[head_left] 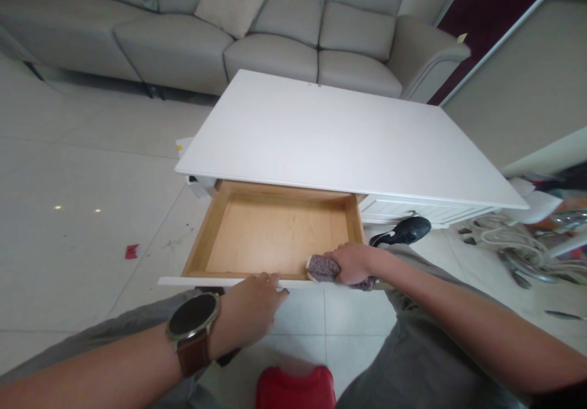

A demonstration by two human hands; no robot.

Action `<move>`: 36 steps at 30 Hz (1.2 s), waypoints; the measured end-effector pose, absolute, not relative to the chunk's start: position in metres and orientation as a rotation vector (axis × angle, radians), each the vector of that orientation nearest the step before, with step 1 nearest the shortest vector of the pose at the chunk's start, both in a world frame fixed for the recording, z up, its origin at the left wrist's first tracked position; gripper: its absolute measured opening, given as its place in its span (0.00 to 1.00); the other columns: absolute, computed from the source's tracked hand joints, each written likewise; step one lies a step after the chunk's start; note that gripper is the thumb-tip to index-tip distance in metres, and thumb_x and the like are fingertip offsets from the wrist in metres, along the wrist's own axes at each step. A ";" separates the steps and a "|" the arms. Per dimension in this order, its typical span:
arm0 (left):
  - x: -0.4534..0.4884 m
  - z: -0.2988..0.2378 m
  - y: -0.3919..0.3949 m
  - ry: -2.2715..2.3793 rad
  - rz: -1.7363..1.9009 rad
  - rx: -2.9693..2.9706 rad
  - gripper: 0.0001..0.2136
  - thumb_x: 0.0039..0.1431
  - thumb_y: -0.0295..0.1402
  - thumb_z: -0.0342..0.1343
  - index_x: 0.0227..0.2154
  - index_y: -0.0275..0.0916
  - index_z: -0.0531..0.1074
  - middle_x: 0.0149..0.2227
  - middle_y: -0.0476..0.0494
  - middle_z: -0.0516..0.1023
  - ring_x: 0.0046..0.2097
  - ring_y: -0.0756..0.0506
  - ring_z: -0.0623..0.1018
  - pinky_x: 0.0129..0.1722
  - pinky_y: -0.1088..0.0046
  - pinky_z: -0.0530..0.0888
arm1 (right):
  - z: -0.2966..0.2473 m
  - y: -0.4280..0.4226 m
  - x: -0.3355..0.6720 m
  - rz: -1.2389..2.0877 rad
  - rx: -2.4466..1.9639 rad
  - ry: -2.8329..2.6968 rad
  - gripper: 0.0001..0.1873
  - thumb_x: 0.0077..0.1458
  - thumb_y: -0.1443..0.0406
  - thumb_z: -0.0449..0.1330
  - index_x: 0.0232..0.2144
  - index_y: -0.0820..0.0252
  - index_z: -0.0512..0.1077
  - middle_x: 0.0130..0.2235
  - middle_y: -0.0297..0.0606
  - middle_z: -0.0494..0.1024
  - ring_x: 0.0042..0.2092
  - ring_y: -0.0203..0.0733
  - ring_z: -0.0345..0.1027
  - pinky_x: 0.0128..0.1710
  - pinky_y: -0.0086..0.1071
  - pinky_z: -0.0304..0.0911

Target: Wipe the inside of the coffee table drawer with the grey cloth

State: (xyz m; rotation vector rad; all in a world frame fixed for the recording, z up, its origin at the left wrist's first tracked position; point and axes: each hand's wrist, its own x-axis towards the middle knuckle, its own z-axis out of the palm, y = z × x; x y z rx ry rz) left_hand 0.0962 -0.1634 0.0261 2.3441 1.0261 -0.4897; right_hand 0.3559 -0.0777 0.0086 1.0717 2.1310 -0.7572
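Observation:
A shallow wooden drawer with a white front is pulled out of the white coffee table, and nothing lies inside it. My right hand is closed on a brownish-grey cloth, pressed over the drawer's front edge at the right corner. Part of the cloth hangs below my fingers. At the middle of the white front panel, my left hand grips the top edge with its fingers curled over. A watch with a brown strap sits on the left wrist.
A grey sofa with a cushion stands behind the table. Below the drawer is a red plastic object. My black shoe is right of the drawer. Cluttered items lie on the right; a red scrap lies on the left floor.

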 end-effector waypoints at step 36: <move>0.094 0.023 -0.161 0.999 -0.541 2.342 0.15 0.62 0.31 0.58 0.51 0.35 0.78 0.55 0.27 0.77 0.55 0.33 0.79 0.56 0.51 0.78 | 0.015 -0.080 0.348 -0.687 1.052 2.100 0.31 0.47 0.59 0.63 0.56 0.56 0.76 0.50 0.52 0.84 0.51 0.61 0.78 0.45 0.43 0.69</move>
